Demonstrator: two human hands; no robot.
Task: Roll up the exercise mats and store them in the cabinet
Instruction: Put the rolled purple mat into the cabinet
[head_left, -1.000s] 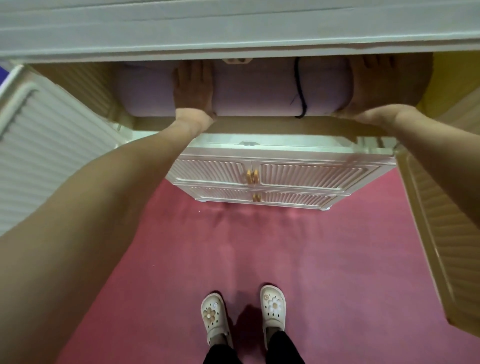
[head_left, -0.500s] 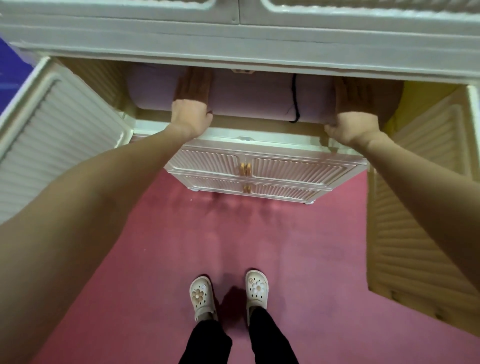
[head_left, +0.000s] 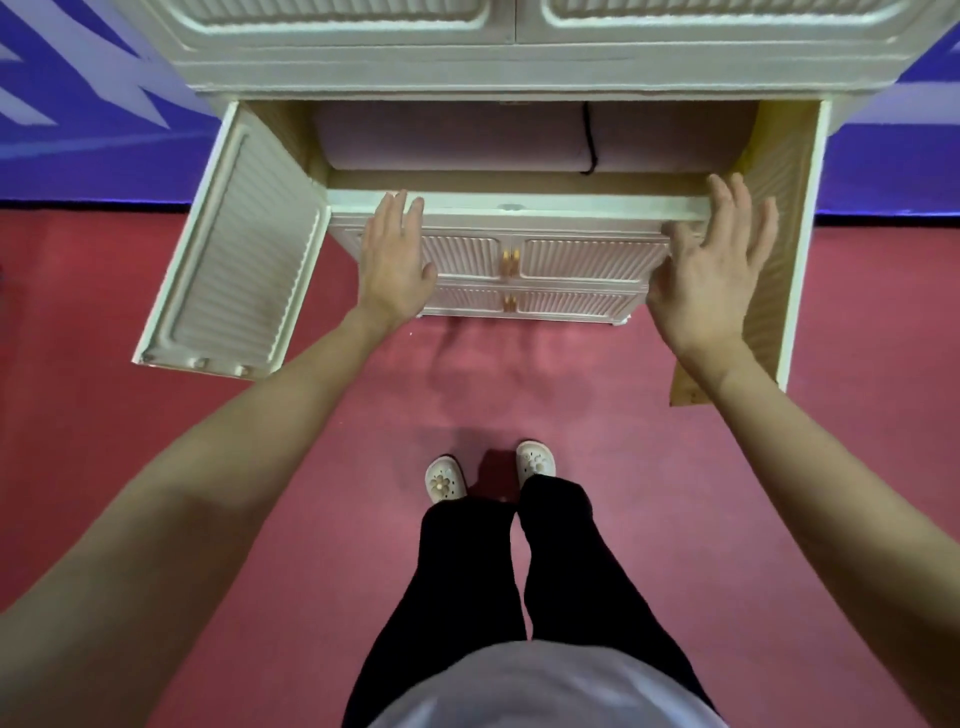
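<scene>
A rolled lilac mat (head_left: 457, 137) lies inside the open middle compartment of the cabinet (head_left: 514, 78), along its length, far back on the shelf (head_left: 519, 203). A black strap (head_left: 590, 140) goes around the roll a little right of its middle, so the roll is tied. The mat touches the shelf floor and fills almost the whole width of the compartment.

Both hands are outside the compartment and hold nothing. The left hand (head_left: 395, 254) is flat with the fingers straight, its fingertips at the front edge of the shelf; I cannot tell if they touch it. The right hand (head_left: 711, 260) is released too, the fingers spread, at the right end of the same edge and just beside the right door (head_left: 784, 249).

The left door (head_left: 234, 260) stands wide open to the left, and the right door is open as well. The doors above and the two rows of small doors below are closed. The person stands on a red floor (head_left: 156, 441) in front of the cabinet.

As I judge it, for this mat the rolling and the storing are done. What is left here is to close the two doors. No other mat is in view, so I cannot say whether more mats wait to be rolled.
</scene>
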